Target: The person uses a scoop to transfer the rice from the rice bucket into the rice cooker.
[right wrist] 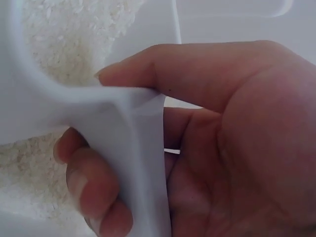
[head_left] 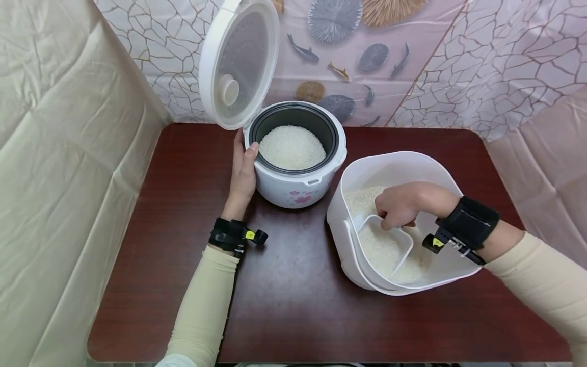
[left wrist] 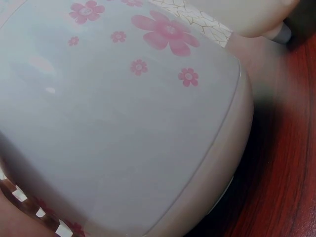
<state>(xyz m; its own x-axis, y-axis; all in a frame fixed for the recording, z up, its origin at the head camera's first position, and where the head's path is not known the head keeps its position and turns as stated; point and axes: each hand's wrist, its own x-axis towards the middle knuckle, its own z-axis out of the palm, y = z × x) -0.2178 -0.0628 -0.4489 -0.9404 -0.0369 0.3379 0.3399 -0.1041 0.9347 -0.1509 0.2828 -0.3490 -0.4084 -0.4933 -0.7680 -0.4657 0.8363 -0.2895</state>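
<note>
My left hand [head_left: 242,176] rests against the left side of a white rice cooker [head_left: 286,188], thumb by the rim and fingers extended along the outer wall below the hinge. White rice [head_left: 292,148] lies in the dark inner pot [head_left: 275,118]. Pink flowers [left wrist: 170,32] decorate the cooker's body in the left wrist view. Inside a white bin [head_left: 339,229], my right hand [head_left: 403,201] grips the handle of a white scoop [right wrist: 140,163], the thumb over its top and the fingers curled beneath. The scoop's bowl sits at the bin's rice [right wrist: 74,39].
The cooker's lid [head_left: 240,66] stands raised at the back left. A dark red-brown table [head_left: 284,306] bears cooker and bin side by side. Patterned cloth [head_left: 348,66] hangs behind, with pale padded walls [head_left: 69,178] at the sides.
</note>
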